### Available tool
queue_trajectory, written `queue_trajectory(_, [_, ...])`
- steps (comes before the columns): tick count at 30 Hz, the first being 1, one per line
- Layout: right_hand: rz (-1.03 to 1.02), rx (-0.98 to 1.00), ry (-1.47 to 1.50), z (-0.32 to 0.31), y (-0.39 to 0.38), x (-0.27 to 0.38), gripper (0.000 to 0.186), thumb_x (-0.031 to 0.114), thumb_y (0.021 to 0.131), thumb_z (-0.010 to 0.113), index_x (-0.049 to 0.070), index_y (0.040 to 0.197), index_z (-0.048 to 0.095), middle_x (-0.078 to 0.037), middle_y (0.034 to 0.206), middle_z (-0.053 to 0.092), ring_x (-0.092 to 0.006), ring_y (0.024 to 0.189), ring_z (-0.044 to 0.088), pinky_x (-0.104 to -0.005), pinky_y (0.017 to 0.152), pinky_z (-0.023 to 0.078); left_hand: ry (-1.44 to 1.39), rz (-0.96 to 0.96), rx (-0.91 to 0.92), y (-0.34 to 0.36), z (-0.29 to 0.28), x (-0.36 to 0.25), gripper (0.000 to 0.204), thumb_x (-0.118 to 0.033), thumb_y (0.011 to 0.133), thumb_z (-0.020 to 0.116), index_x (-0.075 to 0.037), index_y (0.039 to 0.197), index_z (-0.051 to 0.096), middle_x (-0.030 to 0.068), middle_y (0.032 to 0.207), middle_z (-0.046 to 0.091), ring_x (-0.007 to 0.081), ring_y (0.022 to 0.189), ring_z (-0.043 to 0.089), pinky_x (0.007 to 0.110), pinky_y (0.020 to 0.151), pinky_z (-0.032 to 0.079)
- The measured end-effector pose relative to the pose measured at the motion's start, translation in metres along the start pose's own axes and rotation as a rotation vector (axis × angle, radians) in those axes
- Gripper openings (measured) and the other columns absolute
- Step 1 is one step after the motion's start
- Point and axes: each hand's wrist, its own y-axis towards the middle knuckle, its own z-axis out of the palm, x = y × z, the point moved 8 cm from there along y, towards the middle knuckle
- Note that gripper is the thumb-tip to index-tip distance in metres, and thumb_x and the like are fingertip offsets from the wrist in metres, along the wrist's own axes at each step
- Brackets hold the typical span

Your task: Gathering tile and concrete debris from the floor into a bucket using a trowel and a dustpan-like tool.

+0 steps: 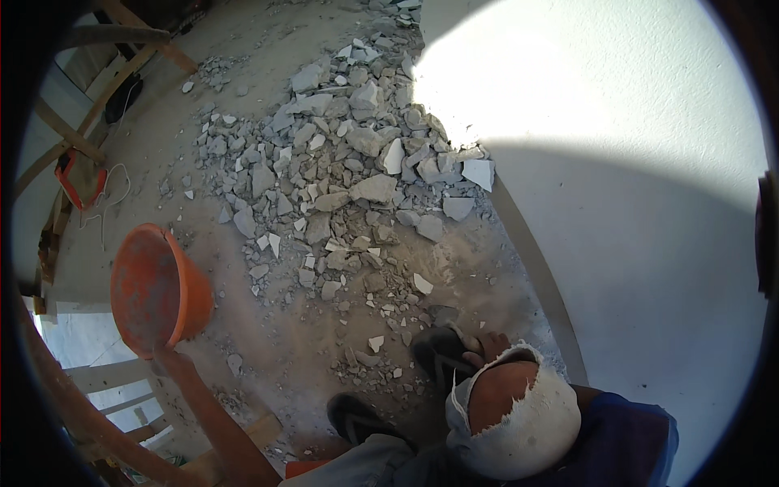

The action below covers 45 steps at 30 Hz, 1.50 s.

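Note:
My left hand [169, 359] grips the near rim of an orange bucket [195, 296], which is tipped so that its dusty inside faces left. My right hand [488, 347] is low beside a dark sandal [442, 355], partly hidden behind my bent knee. Its visible fingers look curled; whatever is in them cannot be made out. Broken grey and white rubble [373, 188] lies heaped ahead of my feet, with smaller chips scattered nearer. The knee shows through a torn, pale trouser leg [531, 422].
A white wall [633, 243] rises along the right, sunlit higher up. Wooden poles [69, 126] stand at the left. An orange-red frame-shaped object [79, 183] lies near a pale cord [114, 191]. Dust and chips cover the concrete floor [243, 32].

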Motion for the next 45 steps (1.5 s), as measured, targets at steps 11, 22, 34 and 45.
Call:
queue_trajectory(11, [0.480,0.008,0.592,-0.055,0.078,-0.033,0.053,0.038,0.091,0.070,-0.006,0.118,0.055,-0.019,0.080,0.066,-0.0268,0.068,0.066,-0.0437,0.067,0.055,0.427,0.162,0.184,-0.187,0.065,-0.153,0.057,0.004,0.086,0.049,0.000,0.142,0.050,0.0151,0.133,0.057,0.0270,0.118,0.060,0.037,0.098,0.052])
queue_trajectory(22, [0.124,-0.204,0.242,-0.102,0.268,-0.006,0.020,0.008,0.077,0.066,-0.003,0.093,0.061,-0.018,0.075,0.065,-0.0253,0.053,0.065,-0.0412,0.043,0.049,0.628,0.170,0.447,-0.226,0.174,-0.146,0.057,0.010,0.084,0.051,0.000,0.139,0.053,0.0126,0.129,0.059,0.0262,0.118,0.060,0.035,0.102,0.046])
queue_trajectory(34, [-0.289,0.036,0.160,-0.069,0.193,0.198,0.046,0.012,0.081,0.066,0.000,0.122,0.048,-0.027,0.102,0.065,-0.0467,0.095,0.065,-0.0553,0.079,0.052,0.579,0.127,0.572,-0.170,0.232,-0.134,0.060,0.004,0.079,0.040,0.000,0.137,0.055,0.0149,0.119,0.064,0.0235,0.102,0.064,0.034,0.086,0.049])
queue_trajectory(45, [-0.272,-0.230,0.207,-0.129,0.169,0.167,0.045,0.016,0.079,0.068,0.003,0.122,0.059,-0.023,0.105,0.067,-0.0433,0.099,0.064,-0.0515,0.082,0.050,0.612,0.203,0.483,-0.179,0.202,-0.131,0.060,0.004,0.083,0.044,-0.001,0.143,0.049,0.0191,0.131,0.060,0.0301,0.124,0.058,0.043,0.099,0.047])
